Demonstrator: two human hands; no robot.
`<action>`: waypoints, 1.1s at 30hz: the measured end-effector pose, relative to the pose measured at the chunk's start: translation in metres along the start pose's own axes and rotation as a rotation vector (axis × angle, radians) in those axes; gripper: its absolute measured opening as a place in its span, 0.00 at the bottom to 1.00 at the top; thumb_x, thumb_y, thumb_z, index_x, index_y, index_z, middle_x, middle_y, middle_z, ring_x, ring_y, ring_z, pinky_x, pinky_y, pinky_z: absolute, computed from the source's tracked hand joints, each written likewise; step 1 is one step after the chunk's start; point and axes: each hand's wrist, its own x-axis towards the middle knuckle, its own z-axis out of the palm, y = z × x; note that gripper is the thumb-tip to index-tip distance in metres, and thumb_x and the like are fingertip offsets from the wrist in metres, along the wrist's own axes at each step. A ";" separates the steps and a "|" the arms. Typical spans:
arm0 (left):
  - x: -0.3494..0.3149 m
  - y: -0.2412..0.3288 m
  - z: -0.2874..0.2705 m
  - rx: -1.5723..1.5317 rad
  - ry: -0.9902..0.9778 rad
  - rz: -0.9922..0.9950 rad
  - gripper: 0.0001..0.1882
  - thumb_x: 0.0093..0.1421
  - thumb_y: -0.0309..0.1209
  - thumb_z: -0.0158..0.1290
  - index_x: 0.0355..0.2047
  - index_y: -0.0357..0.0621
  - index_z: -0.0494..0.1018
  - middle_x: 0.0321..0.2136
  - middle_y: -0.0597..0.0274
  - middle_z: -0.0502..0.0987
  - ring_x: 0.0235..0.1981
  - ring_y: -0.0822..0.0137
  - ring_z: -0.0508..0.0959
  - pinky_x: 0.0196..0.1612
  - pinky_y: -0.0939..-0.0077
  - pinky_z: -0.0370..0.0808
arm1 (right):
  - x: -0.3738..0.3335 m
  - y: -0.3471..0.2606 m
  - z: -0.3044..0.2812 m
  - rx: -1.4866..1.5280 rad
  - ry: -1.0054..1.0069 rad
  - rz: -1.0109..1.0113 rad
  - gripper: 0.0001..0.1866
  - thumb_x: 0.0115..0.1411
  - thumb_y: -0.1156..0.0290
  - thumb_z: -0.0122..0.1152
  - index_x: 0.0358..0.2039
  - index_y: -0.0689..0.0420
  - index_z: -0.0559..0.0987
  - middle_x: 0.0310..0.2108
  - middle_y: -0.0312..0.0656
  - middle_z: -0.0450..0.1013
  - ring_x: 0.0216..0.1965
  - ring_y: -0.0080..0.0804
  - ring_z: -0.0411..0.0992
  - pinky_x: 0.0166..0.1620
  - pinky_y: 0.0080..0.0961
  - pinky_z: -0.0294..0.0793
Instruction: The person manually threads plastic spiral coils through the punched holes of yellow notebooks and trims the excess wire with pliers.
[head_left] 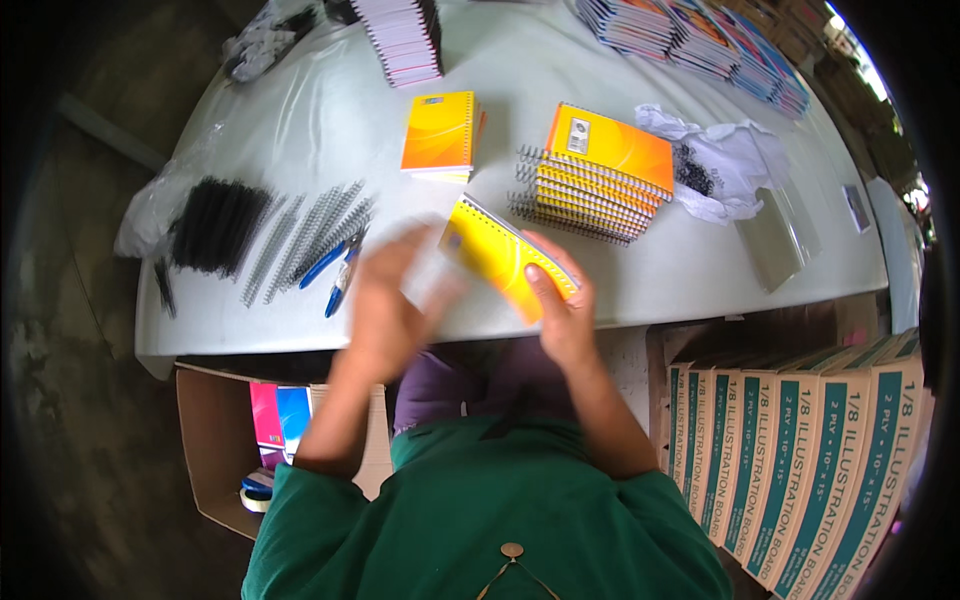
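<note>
- Right hand [568,315] grips right end of yellow notebook [497,252] over the table [680,290], thumb on cover; likely steadies it, most punched holes uncovered.
- Left hand [383,292] blurred beside notebook; grip cannot be told.
- Loose coils [322,228], pliers [322,267] at table's left, presumably for reach.

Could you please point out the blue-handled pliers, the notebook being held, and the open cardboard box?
Pliers [323,264]: head view, on a blue handle.
Held notebook [503,252]: head view, middle of its yellow cover.
Cardboard box [214,440]: head view, on its side wall.
</note>
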 end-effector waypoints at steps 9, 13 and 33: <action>0.022 -0.157 -0.007 0.337 -0.100 -0.588 0.17 0.58 0.43 0.50 0.40 0.44 0.72 0.40 0.51 0.74 0.40 0.52 0.74 0.42 0.62 0.70 | 0.029 0.016 -0.028 -0.295 -0.419 -0.020 0.16 0.58 0.79 0.52 0.47 0.64 0.73 0.44 0.41 0.73 0.44 0.22 0.69 0.49 0.18 0.66; 0.027 -0.157 -0.022 0.293 0.177 -0.342 0.11 0.59 0.34 0.50 0.37 0.40 0.73 0.33 0.53 0.75 0.33 0.58 0.75 0.38 0.69 0.70 | 0.028 0.019 -0.024 -0.323 -0.378 -0.045 0.16 0.57 0.81 0.51 0.48 0.63 0.73 0.43 0.41 0.74 0.43 0.21 0.69 0.47 0.18 0.67; 0.019 -0.069 0.010 -0.550 -0.455 -0.298 0.18 0.64 0.44 0.42 0.35 0.40 0.66 0.15 0.59 0.67 0.19 0.69 0.67 0.28 0.74 0.65 | 0.030 0.022 -0.029 -0.317 -0.313 -0.012 0.16 0.58 0.80 0.52 0.49 0.63 0.73 0.42 0.42 0.74 0.42 0.21 0.69 0.47 0.18 0.68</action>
